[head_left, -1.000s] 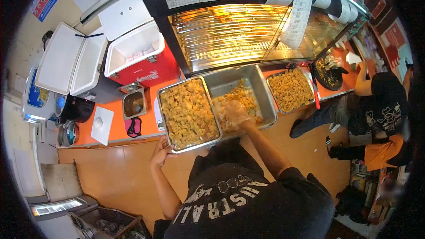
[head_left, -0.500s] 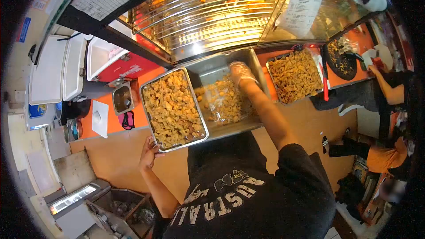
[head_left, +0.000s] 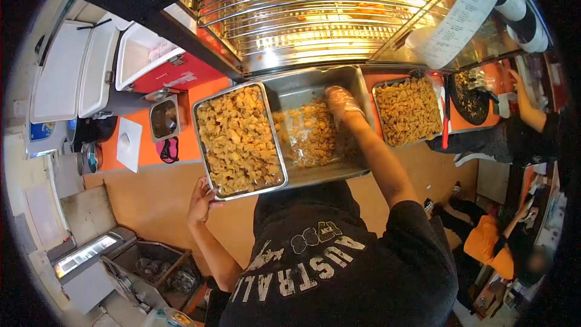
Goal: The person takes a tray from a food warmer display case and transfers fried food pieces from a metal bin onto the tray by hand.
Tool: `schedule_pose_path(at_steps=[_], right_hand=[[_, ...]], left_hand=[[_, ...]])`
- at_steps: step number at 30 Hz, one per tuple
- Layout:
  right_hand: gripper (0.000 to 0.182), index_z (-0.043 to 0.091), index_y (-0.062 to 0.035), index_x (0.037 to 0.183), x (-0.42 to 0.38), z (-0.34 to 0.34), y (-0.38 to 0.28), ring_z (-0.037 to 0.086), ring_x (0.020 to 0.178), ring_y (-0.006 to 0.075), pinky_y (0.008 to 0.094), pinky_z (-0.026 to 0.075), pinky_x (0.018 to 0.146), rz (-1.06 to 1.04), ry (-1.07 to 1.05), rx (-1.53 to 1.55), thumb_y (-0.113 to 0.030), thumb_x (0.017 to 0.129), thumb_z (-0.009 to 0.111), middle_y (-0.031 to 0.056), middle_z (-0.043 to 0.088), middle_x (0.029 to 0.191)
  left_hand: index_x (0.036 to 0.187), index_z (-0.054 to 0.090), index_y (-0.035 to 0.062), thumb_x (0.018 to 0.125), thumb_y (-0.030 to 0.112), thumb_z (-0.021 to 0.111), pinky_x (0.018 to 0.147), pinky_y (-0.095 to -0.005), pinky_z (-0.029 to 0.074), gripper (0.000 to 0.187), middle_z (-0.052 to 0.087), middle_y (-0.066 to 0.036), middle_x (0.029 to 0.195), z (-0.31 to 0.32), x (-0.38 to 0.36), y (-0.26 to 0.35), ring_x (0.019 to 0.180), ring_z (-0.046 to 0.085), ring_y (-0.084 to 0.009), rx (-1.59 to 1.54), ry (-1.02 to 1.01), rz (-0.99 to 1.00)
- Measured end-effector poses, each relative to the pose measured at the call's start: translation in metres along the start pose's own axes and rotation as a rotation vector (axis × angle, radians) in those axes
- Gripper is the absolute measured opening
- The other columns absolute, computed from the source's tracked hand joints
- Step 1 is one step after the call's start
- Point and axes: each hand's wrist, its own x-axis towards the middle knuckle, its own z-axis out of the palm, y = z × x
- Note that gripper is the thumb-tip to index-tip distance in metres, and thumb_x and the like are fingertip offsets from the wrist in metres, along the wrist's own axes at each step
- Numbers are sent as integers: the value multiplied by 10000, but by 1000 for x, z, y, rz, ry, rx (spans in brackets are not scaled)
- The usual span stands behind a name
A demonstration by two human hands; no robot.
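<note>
My left hand [head_left: 203,201] grips the lower left corner of a metal tray [head_left: 279,156] heaped with fried, battered pieces [head_left: 236,139]. This tray rests tilted over the left side of a deep metal pan [head_left: 357,145]. My right hand [head_left: 344,104], in a clear plastic glove, reaches down inside that pan at its right side. More fried pieces [head_left: 311,136] lie on the pan's floor, just left of the gloved hand. Glare on the glove hides how its fingers are bent.
Beyond the pan stands a lit glass warmer with wire racks [head_left: 302,18]. Another tray of fried pieces [head_left: 408,112], red-handled tongs [head_left: 446,124] and a dark round dish [head_left: 469,100] sit to the right. A small metal container [head_left: 164,118] is left. Co-workers [head_left: 490,245] are at right.
The view has shifted a little. My left hand keeps its hold on the tray corner, and my right hand stays inside the pan. A co-worker's arm at the right has lifted.
</note>
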Motion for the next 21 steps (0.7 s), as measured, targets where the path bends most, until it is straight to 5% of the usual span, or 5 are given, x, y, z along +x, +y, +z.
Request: schedule_pose_path(at_steps=[4, 6, 12, 18, 21], right_hand=[[143, 651, -43, 947, -34, -40, -18, 649, 825, 259, 346, 552, 795, -118, 247, -142, -24, 836, 562, 116, 658, 886], [156, 642, -39, 976, -45, -109, -68, 643, 869, 220, 330, 539, 811, 137, -37, 648, -48, 821, 659, 105, 657, 930], [237, 636, -20, 1060, -71, -126, -165, 645, 941, 227, 348, 523, 885, -73, -278, 1476, -197, 907, 668, 110, 663, 1033], [333, 608, -37, 1210, -78, -112, -212, 623, 1115, 283, 380, 498, 968, -512, 112, 565, -165, 906, 650, 162, 619, 1245], [317, 618, -50, 1209, -86, -127, -167, 626, 1097, 269, 370, 507, 965, -74, -55, 756, -152, 909, 626, 142, 649, 1191]], left_hand=[[1336, 433, 129, 940, 19, 571, 645, -286, 621, 434, 557, -74, 1158, -3, 2, -4, 1036, 600, -183, -23, -23, -13], [1329, 435, 129, 941, 25, 573, 652, -289, 620, 424, 556, -68, 1141, 1, 0, -1, 1018, 600, -181, -27, 0, -11], [1259, 466, 114, 941, 35, 587, 663, -314, 625, 349, 556, -60, 1053, 1, 1, -1, 962, 594, -160, 1, -9, 16], [1234, 462, 103, 934, 46, 615, 627, -296, 625, 341, 570, -65, 1014, -3, 4, -7, 898, 604, -142, -61, -49, 45], [1241, 458, 97, 936, 53, 617, 606, -282, 622, 347, 572, -67, 1014, 0, 1, -3, 881, 608, -143, -56, -53, 45]])
